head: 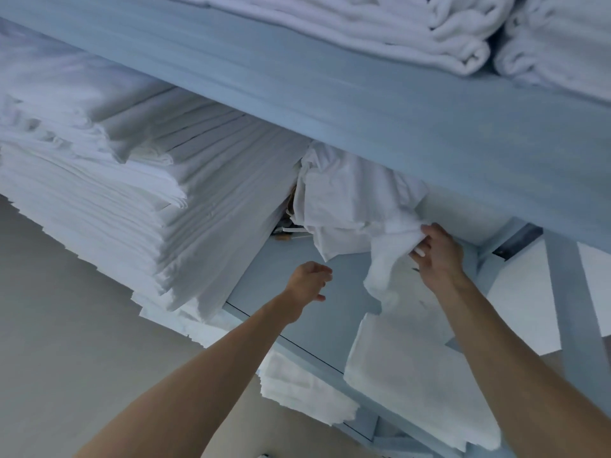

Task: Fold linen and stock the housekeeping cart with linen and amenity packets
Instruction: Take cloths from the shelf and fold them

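- A white cloth [383, 259] is pinched at its upper edge by the right hand [438, 254], just under the lip of the upper shelf [363, 104].
- The left hand [309, 280] is held out with fingers loosely curled and nothing in it, well short of the cloth, to the left of the right hand.
- The cloth hangs down from the right grip, its lower end trailing onto the flat cloths [413, 375] on the shelf board [297, 312] below that hand.
- A crumpled bundle [350, 200] sits up and to the left of the right hand, and the cloth appears to run into it; whether the two are one piece cannot be told.
- The tall sheet stack [139, 193] lies well to the left of the right hand, leaning toward the gap.
- Judged step: the cloth is being drawn out of the shelf for folding.
- To do it well, the cloth should be eased out slowly, so the bundle is not dragged along.
- A second corner should be taken by the free left grip once the cloth hangs clear.
- The leaning stack should be left undisturbed; a snag there could tip it.
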Motion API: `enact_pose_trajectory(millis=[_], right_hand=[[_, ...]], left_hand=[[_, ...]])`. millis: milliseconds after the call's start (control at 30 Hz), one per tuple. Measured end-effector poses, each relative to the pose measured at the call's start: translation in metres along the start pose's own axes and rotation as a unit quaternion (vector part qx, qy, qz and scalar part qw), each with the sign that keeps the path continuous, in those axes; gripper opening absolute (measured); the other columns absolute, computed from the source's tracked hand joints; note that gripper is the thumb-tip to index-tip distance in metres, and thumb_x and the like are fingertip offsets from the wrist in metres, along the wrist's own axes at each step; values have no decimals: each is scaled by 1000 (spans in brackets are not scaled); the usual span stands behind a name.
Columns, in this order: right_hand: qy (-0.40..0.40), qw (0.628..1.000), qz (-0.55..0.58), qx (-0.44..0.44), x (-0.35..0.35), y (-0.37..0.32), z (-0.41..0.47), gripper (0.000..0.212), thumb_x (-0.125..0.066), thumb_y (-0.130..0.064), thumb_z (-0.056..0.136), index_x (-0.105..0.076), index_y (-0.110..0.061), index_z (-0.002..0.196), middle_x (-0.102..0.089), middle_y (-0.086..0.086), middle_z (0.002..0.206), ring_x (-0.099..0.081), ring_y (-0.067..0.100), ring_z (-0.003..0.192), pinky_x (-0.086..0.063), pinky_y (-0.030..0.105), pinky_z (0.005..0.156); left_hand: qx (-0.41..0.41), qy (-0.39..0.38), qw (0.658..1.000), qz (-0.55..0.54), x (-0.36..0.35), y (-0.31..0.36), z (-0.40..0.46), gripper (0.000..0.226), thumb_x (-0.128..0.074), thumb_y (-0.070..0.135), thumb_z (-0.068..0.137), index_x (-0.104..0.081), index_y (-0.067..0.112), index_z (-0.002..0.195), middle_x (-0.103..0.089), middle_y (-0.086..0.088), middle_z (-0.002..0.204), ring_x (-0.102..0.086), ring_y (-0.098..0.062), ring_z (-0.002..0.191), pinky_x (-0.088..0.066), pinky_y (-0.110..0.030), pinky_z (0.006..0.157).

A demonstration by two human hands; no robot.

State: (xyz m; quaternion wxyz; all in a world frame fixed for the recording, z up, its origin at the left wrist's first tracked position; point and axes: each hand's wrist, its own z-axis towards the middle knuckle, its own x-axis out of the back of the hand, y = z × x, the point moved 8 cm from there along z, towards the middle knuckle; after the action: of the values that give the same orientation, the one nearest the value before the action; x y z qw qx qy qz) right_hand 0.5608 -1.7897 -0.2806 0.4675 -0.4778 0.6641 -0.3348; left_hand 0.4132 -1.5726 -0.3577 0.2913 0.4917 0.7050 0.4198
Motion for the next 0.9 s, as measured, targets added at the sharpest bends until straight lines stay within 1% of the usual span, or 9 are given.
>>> enact_pose_trajectory(millis=[67,133,200,367,533,633,733,800,900], right_hand=[[-61,998,32,-4,-22,-12,-17,18,-49,0,87,-61,-12,81,-56,7,80,-48,18,64,-40,27,60],[-122,989,70,-40,-46,-14,-32,30,-44,-2,88,-62,-8,111,-61,13,110,-58,27,96,-48,31,87],[-162,980,86,-71,-69,-13,-48,37,-43,-5,89,-59,-8,122,-60,14,124,-58,28,113,-41,37,109],[-259,951,117,-121,-127,1,-87,34,-44,-15,95,-63,-9,122,-74,12,109,-71,26,100,-58,35,81],[-341,923,96,-152,-169,13,-119,45,-58,-26,95,-60,-3,133,-64,17,130,-63,34,119,-49,48,102],[-370,912,76,-160,-194,23,-140,41,-56,-21,95,-61,-11,135,-66,16,128,-65,32,115,-53,47,98],[-376,919,40,-114,-214,22,-154,44,-45,-9,99,-49,-16,143,-64,17,130,-64,30,115,-49,44,101],[-381,923,-28,-43,-225,15,-162,41,-48,-3,97,-50,-14,137,-68,19,123,-66,28,112,-49,40,102],[-249,947,-146,140,-214,-6,-153,22,-56,5,89,-64,-8,104,-74,12,88,-71,20,83,-56,32,85]], left_hand=[[-28,17,999,-26,0,12,-4,16,-58,8,92,-61,18,103,-60,-6,102,-55,-16,87,-55,-39,82],[-70,30,996,-53,3,28,-10,26,-60,10,91,-58,26,112,-59,-6,114,-57,-16,90,-51,-34,81],[-130,21,990,-48,5,48,-16,46,-68,13,88,-53,35,125,-56,0,122,-58,-13,100,-48,-25,82],[-216,-35,976,-5,2,88,-39,50,-73,33,78,-55,34,126,-64,13,119,-60,-8,110,-49,-26,88],[-193,-63,974,-104,35,109,-54,59,-71,60,78,-64,24,124,-71,3,118,-66,-18,111,-52,-35,95],[-207,-100,963,-137,50,120,-65,35,-73,52,83,-74,28,109,-73,-6,114,-69,-23,109,-56,-37,94],[-219,-42,965,-138,78,121,-69,17,-83,34,75,-77,29,90,-76,-8,99,-72,-27,95,-57,-37,81],[-231,-12,959,-165,100,120,-71,26,-77,19,75,-73,17,100,-74,-15,102,-71,-33,96,-57,-42,82],[-240,26,953,-184,121,123,-79,48,-66,12,72,-59,-1,117,-70,-21,105,-68,-37,98,-56,-47,83]])
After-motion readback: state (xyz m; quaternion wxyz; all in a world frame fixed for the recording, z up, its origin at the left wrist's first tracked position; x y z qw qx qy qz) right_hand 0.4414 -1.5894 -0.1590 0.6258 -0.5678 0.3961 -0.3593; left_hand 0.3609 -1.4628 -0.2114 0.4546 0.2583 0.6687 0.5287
